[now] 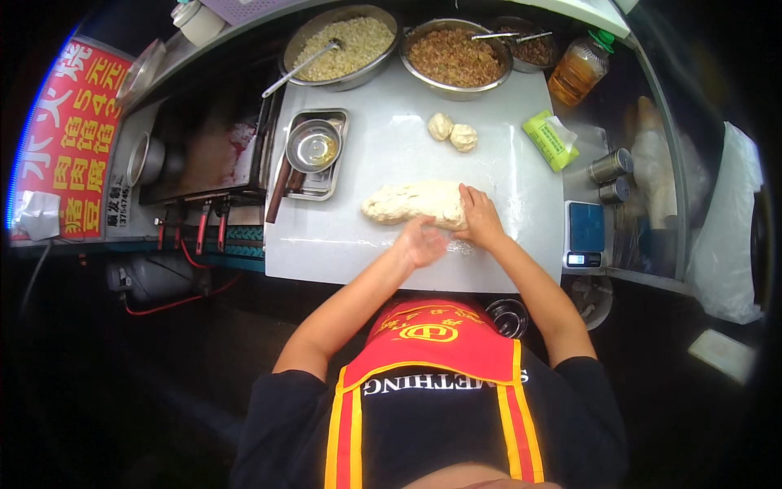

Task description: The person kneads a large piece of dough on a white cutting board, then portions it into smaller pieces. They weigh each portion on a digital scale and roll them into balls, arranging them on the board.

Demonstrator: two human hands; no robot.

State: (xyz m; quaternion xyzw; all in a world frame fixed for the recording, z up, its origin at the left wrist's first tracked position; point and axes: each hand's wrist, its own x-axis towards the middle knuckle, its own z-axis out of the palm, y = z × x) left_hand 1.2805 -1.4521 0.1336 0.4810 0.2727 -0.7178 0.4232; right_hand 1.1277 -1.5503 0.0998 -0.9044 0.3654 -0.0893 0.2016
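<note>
A long, thick log of pale dough (409, 203) lies across the white work surface (342, 250) in front of me. My right hand (481, 215) is wrapped around its right end, fingers over the top and thumb low at the near side. My left hand (423, 243) is at the near edge of the log, palm turned partly up and fingers apart, slightly blurred; whether it presses the dough I cannot tell. Beyond the log, two small dough balls, a left one (440, 126) and a right one (464, 138), sit touching each other.
Metal bowls of pale chopped filling (360, 52) and brown filling (455, 58) line the back. A metal tray (317, 186) holds a small oil bowl (313, 145). Rightward are a tissue pack (544, 143), shakers (611, 166) and a digital scale (585, 229). A griddle (201, 147) stands left.
</note>
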